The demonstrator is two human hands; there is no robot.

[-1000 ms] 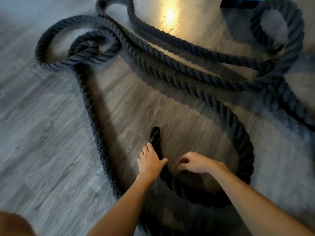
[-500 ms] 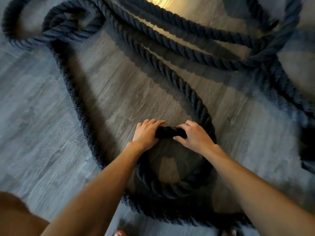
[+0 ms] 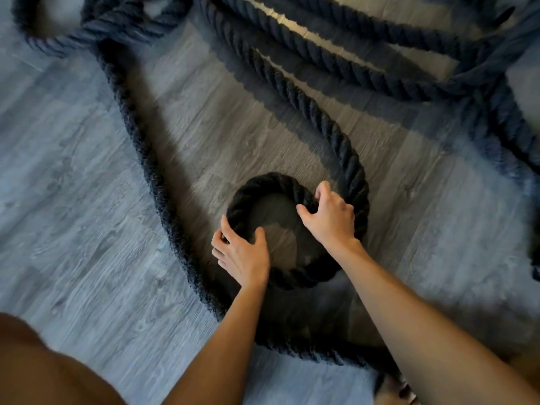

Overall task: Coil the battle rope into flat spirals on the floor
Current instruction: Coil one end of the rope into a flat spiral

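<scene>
A thick dark twisted battle rope [image 3: 295, 95] sprawls over the grey wood floor. Its end is bent into a small tight ring [image 3: 263, 182] in the middle of the view. My left hand [image 3: 242, 255] grips the ring's left side, thumb inside and fingers outside. My right hand [image 3: 328, 217] holds the ring's right side, where the rope's end is tucked under the fingers. A second turn of rope [image 3: 355, 176] curves close round the ring's right side.
One long strand [image 3: 146, 159] runs down the left and loops under my forearms. Several loose strands [image 3: 380, 51] and a tangle [image 3: 117, 21] lie along the far edge. My knee [image 3: 43, 366] fills the lower left corner.
The rope's end went from lying straight to being curled into a closed ring. My left hand slid down the ring's left side and my right hand stayed on its right side. The view moved closer.
</scene>
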